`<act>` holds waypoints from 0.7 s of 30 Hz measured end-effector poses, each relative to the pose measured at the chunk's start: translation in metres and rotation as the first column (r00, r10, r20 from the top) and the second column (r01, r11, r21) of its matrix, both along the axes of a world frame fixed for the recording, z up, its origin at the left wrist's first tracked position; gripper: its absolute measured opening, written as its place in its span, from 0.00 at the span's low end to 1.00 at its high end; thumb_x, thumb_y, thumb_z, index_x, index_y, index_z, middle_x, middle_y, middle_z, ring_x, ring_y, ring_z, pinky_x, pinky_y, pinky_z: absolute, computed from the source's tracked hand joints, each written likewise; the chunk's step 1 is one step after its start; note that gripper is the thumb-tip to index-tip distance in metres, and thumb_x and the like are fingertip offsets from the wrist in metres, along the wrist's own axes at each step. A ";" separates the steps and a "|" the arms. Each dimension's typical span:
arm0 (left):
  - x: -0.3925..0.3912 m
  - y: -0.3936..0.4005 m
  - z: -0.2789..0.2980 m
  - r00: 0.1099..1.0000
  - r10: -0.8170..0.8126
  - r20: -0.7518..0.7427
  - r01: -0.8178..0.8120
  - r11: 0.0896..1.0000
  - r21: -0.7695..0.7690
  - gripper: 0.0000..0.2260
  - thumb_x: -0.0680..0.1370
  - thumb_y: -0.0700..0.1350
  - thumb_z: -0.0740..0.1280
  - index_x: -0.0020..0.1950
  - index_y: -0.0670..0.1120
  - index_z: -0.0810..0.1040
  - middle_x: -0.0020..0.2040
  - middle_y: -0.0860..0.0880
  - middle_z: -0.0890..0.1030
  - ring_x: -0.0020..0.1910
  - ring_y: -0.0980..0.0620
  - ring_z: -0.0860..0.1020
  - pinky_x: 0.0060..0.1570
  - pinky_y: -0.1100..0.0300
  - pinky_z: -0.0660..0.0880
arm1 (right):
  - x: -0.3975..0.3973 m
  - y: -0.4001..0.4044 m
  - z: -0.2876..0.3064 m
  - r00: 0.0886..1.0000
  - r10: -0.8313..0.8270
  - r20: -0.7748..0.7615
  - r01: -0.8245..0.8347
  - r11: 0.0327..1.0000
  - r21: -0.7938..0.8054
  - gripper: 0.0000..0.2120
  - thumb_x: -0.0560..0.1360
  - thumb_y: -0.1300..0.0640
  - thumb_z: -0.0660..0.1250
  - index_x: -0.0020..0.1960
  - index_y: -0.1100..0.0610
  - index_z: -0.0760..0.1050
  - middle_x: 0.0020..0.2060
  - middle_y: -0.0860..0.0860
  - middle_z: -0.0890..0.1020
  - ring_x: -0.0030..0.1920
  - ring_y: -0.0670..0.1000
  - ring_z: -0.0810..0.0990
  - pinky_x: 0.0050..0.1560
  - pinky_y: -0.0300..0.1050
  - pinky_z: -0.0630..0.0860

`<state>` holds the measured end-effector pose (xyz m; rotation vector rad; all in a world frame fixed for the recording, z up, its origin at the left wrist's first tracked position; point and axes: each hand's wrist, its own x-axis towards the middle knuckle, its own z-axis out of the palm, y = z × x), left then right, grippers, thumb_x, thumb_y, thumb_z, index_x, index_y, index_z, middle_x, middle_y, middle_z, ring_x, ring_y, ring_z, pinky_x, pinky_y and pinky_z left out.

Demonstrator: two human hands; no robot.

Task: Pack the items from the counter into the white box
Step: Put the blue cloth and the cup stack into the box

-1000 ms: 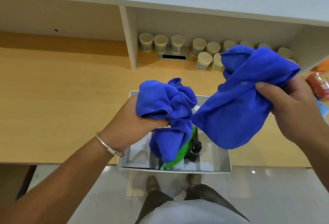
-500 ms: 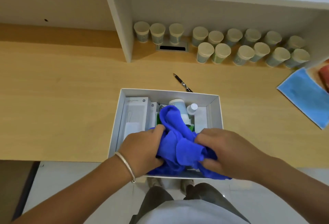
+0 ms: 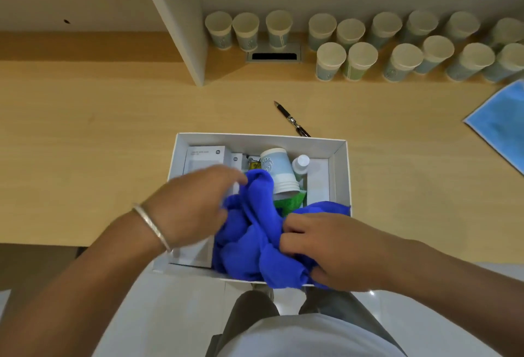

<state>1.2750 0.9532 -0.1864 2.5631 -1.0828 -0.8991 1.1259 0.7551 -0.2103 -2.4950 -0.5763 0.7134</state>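
My hands work a crumpled royal-blue microfibre cloth (image 3: 249, 243) into the open white cardboard box (image 3: 341, 158) at the near edge of the pale wooden counter (image 3: 85, 144). My right hand (image 3: 329, 251), at about 5 o'clock from the box's centre, has its fingers curled down into the cloth and grips a bunched fold of it over the near right corner, where part of the fabric spills across the rim. My left hand (image 3: 195, 203), a thin silver metal bangle (image 3: 153, 227) on its wrist, lies over the left half of the box with fingers loosely extended, the fingertips touching the cloth's upper edge; it is motion-blurred and I cannot tell whether it pinches any fabric. Inside the box, toward 12 o'clock from the cloth, a stack of light-blue-and-white paper cups (image 3: 279, 171) lies on its side, a small white-capped plastic bottle (image 3: 300, 163) just right of it and a bright green scrap of fabric (image 3: 292, 200) beneath it. A flat white retail carton (image 3: 205, 156) fills the far left corner. On the counter at 12 o'clock beyond the box rests a black pen (image 3: 292, 120); further back stand rows of lidded paper cups (image 3: 331, 60), and a light-blue sheet (image 3: 502, 121) lies at 2 o'clock
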 end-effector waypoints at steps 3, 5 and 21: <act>0.013 -0.033 -0.003 0.993 0.001 0.119 0.028 0.970 -0.241 0.19 0.74 0.35 0.64 0.61 0.52 0.78 0.60 0.54 0.78 0.58 0.51 0.76 0.55 0.53 0.73 | 0.000 0.010 -0.008 0.999 -0.023 0.037 0.023 1.000 0.016 0.14 0.74 0.60 0.63 0.58 0.49 0.69 0.55 0.46 0.72 0.48 0.50 0.71 0.48 0.46 0.70; 0.018 -0.055 -0.015 0.956 -0.211 0.202 0.244 0.958 -0.153 0.16 0.77 0.41 0.65 0.63 0.52 0.78 0.62 0.55 0.77 0.61 0.52 0.74 0.58 0.53 0.71 | 0.000 0.012 -0.012 0.998 -0.021 0.055 0.019 1.000 0.023 0.15 0.73 0.60 0.63 0.59 0.50 0.70 0.56 0.47 0.73 0.51 0.51 0.72 0.55 0.46 0.68; 0.017 -0.057 -0.050 0.958 0.191 0.213 -0.132 0.956 -0.262 0.09 0.71 0.48 0.64 0.45 0.49 0.83 0.39 0.50 0.83 0.40 0.47 0.79 0.36 0.55 0.74 | -0.025 -0.037 -0.002 0.937 -0.347 0.030 0.334 0.919 0.208 0.23 0.73 0.35 0.62 0.66 0.39 0.71 0.68 0.36 0.67 0.66 0.33 0.62 0.64 0.28 0.59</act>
